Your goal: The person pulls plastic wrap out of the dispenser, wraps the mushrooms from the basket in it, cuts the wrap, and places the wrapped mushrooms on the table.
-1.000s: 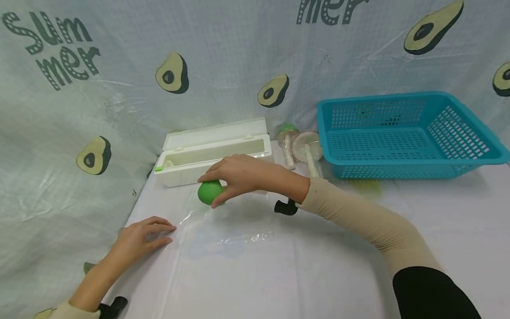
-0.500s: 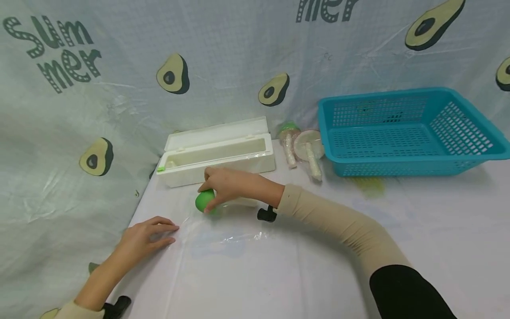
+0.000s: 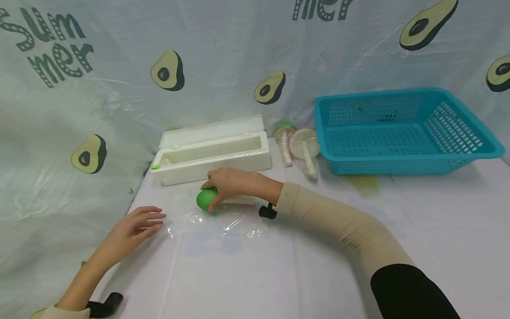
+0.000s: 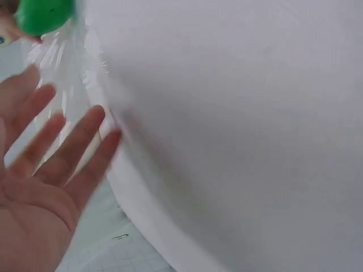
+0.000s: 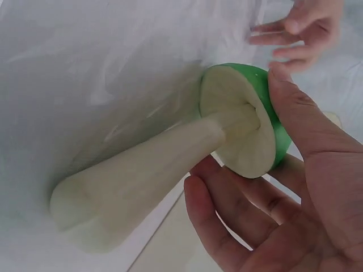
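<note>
A toy-like mushroom has a rounded green cap (image 3: 206, 200) and a long cream stem (image 5: 142, 181). My right hand (image 3: 228, 182) grips the cap between thumb and fingers, as the right wrist view shows. The stem points right in the head view, partly hidden behind that hand. Beneath it, a clear plastic bag (image 3: 235, 225) lies flat on the white-covered table. At the bag's left, my left hand (image 3: 129, 230) hovers with fingers extended, holding nothing. The left wrist view shows its palm and spread fingers (image 4: 74, 150) near the shiny plastic.
Behind my right hand stands a long white box (image 3: 215, 170) with its lid (image 3: 211, 131) raised. Two plastic-wrapped mushrooms lie to its right, one green-capped (image 3: 284, 141), one pale (image 3: 307, 153). A blue perforated basket (image 3: 398, 166) sits at the back right, against the avocado-print sheet (image 3: 223, 35).
My right hand has brought the mushroom down and toward me, away from the white box, onto the plastic bag. My left hand has shifted slightly left, away from the bag.
</note>
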A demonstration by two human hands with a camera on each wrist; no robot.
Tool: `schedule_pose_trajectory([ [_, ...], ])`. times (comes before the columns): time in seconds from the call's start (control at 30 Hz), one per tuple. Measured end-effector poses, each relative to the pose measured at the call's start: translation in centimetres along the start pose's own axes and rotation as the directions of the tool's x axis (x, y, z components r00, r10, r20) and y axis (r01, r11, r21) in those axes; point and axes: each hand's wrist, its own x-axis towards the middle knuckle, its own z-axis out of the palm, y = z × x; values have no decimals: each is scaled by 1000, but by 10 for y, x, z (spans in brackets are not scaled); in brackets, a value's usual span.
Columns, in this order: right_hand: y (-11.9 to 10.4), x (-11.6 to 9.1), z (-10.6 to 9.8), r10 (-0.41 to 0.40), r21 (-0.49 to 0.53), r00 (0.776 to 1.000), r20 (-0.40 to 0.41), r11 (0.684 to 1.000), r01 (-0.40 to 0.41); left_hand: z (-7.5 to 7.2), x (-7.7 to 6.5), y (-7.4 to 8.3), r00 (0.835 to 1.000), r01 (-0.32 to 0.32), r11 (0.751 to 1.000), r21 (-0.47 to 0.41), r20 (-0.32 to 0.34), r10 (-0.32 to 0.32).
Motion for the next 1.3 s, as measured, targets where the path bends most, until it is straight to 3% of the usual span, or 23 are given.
schedule_pose_trajectory([
  [0.1,3,0,-1,-1,-2,1000,-3,1000,1,-3,0,0,997,70,996,-59,-21,-72],
  [0.2,5,-1,-2,16,-6,1000,9,1000,-15,2,3,1,998,65,995,76,19,-67],
  [0.3,6,-2,-3,26,-5,999,21,1000,-25,10,7,3,996,-44,973,225,82,26],
  [0.4,4,-1,-4,20,13,1000,20,1000,-20,13,8,5,977,-210,941,267,90,192],
  [0.53,-1,0,-5,25,18,999,21,1000,-25,13,7,11,932,-362,915,177,44,360],
  [0.7,-11,1,-7,9,-34,1000,11,999,-9,13,5,18,930,-368,929,-31,-20,367],
  [0.73,-14,2,-8,-2,-48,1000,12,999,3,12,4,19,930,-369,929,-41,-25,368],
  [0.8,-20,2,-10,-16,-68,1000,21,998,17,11,1,20,922,-386,922,34,-27,387],
  [0.87,-27,2,-14,-27,-79,1000,15,996,28,11,0,20,906,-417,901,122,-15,422],
  [0.97,-36,4,-21,-24,-84,999,-26,996,21,12,2,19,872,-472,849,238,-13,489],
  [1.07,-42,8,-23,-10,-91,999,-54,996,6,14,6,18,831,-529,810,252,-38,554],
  [1.17,-44,13,-14,8,-57,1000,-9,998,-8,17,6,17,801,-566,792,229,-76,594],
  [1.23,-42,16,-7,23,-30,1000,21,999,-22,18,4,17,791,-574,791,213,-106,603],
  [1.3,-39,18,-4,37,-9,999,39,999,-37,16,4,18,793,-568,797,206,-124,597],
])
